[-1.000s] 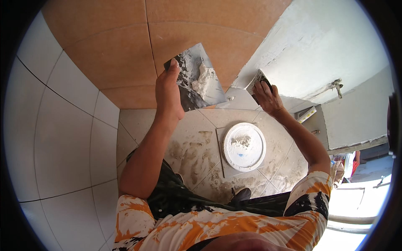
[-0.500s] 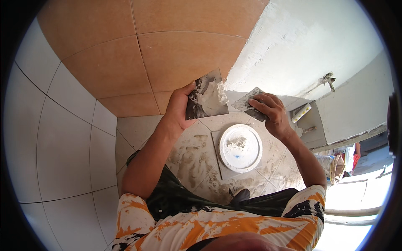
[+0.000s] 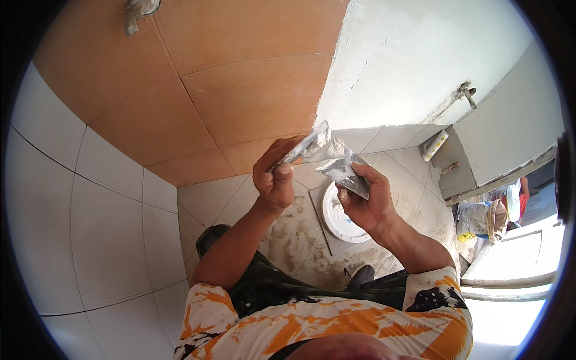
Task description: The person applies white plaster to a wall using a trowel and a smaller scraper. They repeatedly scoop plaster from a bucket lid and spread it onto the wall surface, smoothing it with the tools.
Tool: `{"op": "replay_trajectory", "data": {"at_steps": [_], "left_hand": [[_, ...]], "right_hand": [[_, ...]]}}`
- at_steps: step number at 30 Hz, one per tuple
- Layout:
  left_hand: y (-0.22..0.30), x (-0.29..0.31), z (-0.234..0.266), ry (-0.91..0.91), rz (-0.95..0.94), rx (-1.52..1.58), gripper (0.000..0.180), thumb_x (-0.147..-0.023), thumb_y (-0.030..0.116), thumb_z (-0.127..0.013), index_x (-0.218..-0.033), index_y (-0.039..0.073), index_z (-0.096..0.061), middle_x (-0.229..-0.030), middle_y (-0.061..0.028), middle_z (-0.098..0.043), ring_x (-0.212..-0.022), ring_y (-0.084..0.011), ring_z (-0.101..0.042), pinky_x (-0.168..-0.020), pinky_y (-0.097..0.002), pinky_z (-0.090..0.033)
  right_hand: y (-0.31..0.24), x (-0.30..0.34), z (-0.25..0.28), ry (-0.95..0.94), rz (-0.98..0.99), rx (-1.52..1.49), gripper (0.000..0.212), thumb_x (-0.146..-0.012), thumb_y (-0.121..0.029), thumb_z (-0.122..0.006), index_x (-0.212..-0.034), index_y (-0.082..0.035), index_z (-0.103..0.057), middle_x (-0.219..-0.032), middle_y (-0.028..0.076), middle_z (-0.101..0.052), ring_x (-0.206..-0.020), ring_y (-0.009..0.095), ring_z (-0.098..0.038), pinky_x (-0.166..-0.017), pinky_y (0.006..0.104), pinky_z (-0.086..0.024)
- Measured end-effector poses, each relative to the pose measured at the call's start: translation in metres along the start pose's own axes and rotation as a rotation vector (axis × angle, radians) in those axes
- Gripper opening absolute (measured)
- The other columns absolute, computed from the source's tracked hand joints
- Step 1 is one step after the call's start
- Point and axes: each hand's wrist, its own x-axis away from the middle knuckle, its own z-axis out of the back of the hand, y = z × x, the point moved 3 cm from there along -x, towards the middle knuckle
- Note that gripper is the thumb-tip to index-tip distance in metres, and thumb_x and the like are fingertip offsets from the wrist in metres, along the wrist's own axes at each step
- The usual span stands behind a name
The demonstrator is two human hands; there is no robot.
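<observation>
My left hand [image 3: 277,174] grips a flat metal plate [image 3: 305,146], tilted nearly edge-on, with white paste along its far edge. In my right hand [image 3: 371,198] is a putty knife [image 3: 347,172] with a broad blade; white paste coats part of it. The two tools are close together in front of the corner of the wall, and I cannot tell whether they touch. Below them on the floor stands a round white bucket lid or bucket top [image 3: 351,225], partly hidden by my right hand and the putty knife.
Orange tiles [image 3: 258,96] and a white plastered wall [image 3: 408,66] rise ahead. A pipe fitting [image 3: 467,95] sticks out at the right. White tiles [image 3: 102,222] line the left. A yellow-white strip [image 3: 436,146] leans by a ledge. Bags [image 3: 480,220] stand near a bright doorway.
My left hand has turned its plate from face-up to nearly edge-on. My right hand has moved left and lower, rotating the putty knife so its blade faces the plate. The view has shifted slightly.
</observation>
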Motion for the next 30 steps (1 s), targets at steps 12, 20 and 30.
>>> {"op": "replay_trajectory", "data": {"at_steps": [12, 20, 30], "left_hand": [[-0.030, -0.002, 0.021, 0.480, 1.124, 0.638, 0.032, -0.102, 0.029, -0.047, -0.119, 0.004, -0.058, -0.109, -0.0096, -0.066, -0.096, -0.0239, -0.065, -0.087, -0.0403, -0.053], [-0.020, -0.017, 0.038, 0.359, 1.267, 0.735, 0.029, -0.101, 0.024, -0.047, -0.118, 0.004, -0.057, -0.110, -0.0116, -0.066, -0.095, -0.0251, -0.068, -0.085, -0.0445, -0.057], [-0.004, -0.017, 0.017, 0.387, 1.315, 0.450, 0.023, -0.097, 0.022, -0.056, -0.109, 0.003, -0.060, -0.099, -0.0097, -0.068, -0.083, -0.0205, -0.068, -0.075, -0.0380, -0.058]], "right_hand": [[-0.043, -0.001, 0.009, -0.465, 0.842, 0.532, 0.040, -0.100, -0.024, -0.053, -0.135, -0.005, -0.047, -0.127, 0.014, -0.056, -0.119, 0.031, -0.056, -0.102, 0.0442, -0.046], [-0.068, -0.002, -0.007, -0.466, 1.099, 1.951, 0.047, -0.075, -0.007, -0.076, -0.120, -0.018, -0.068, -0.117, 0.010, -0.062, -0.110, 0.031, -0.059, -0.090, 0.0407, -0.052], [-0.090, 0.009, -0.063, -0.987, 0.975, 2.151, 0.034, -0.076, -0.006, -0.070, -0.107, -0.018, -0.074, -0.115, 0.002, -0.065, -0.115, 0.022, -0.057, -0.096, 0.0393, -0.046]]}}
